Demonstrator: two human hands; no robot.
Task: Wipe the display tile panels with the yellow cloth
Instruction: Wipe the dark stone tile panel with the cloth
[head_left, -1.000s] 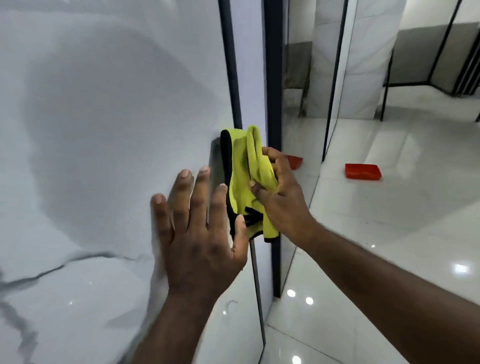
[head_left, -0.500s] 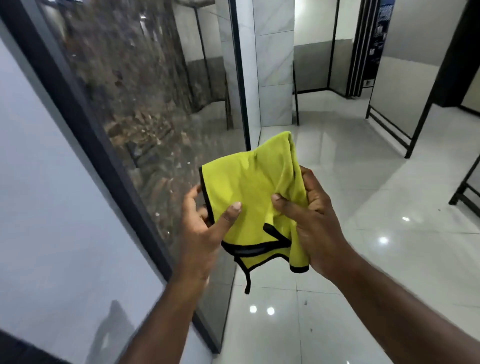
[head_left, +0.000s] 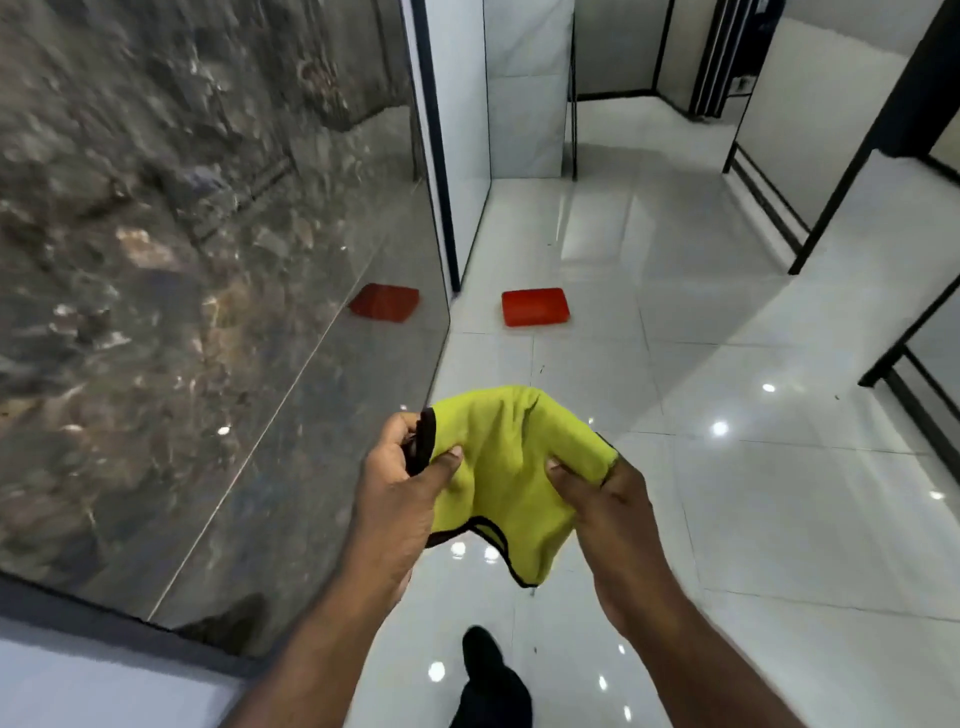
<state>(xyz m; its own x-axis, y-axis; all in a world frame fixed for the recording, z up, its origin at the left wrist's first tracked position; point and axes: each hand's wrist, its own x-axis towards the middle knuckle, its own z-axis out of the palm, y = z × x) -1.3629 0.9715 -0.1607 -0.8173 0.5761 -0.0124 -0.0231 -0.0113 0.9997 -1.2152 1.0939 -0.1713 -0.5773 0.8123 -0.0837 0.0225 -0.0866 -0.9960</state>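
The yellow cloth (head_left: 506, 467) with black edging hangs in the air between both hands, in front of me and above the floor. My left hand (head_left: 397, 493) pinches its left edge with thumb and fingers. My right hand (head_left: 605, 501) grips its right edge. A dark brown, glossy stone-pattern display panel (head_left: 182, 270) fills the left side, apart from the cloth. A white panel (head_left: 78, 686) shows at the bottom left, and another white panel (head_left: 462, 130) stands beyond the dark one.
A red tray (head_left: 535, 306) lies on the glossy white floor (head_left: 753, 493) ahead, mirrored in the dark panel. Black-framed display panels (head_left: 831, 130) stand along the right. My dark shoe (head_left: 483, 657) is on the floor below the cloth.
My left hand left the white marbled panel and took hold of the cloth. I turned to the dark panel, and the cloth now sits lower, spread between both hands.
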